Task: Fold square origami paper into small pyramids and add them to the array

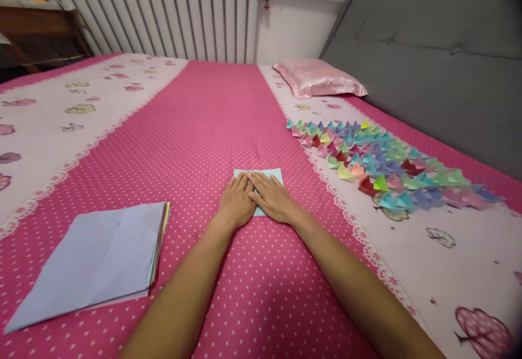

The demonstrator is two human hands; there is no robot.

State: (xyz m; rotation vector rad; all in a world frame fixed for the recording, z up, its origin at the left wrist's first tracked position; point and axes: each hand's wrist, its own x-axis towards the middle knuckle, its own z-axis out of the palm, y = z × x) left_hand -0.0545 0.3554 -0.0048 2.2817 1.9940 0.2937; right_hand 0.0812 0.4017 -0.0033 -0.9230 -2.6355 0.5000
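Note:
A light blue sheet of paper (272,174) lies folded on the pink dotted bedsheet (212,125). My left hand (236,202) rests flat on its left half, fingers stretched out and together. My right hand (272,198) lies flat on it too, fingers pointing left and crossing toward the left hand's fingertips. Both palms press the paper down; neither grips it. Most of the sheet is hidden under my hands.
A stack of coloured paper sheets (95,258), lilac on top, lies at the near left. Rows of several folded paper boats (379,166) cover the right strip of the bed. A pink satin pillow (318,78) and grey headboard (432,49) sit at the right; a radiator (163,16) stands behind.

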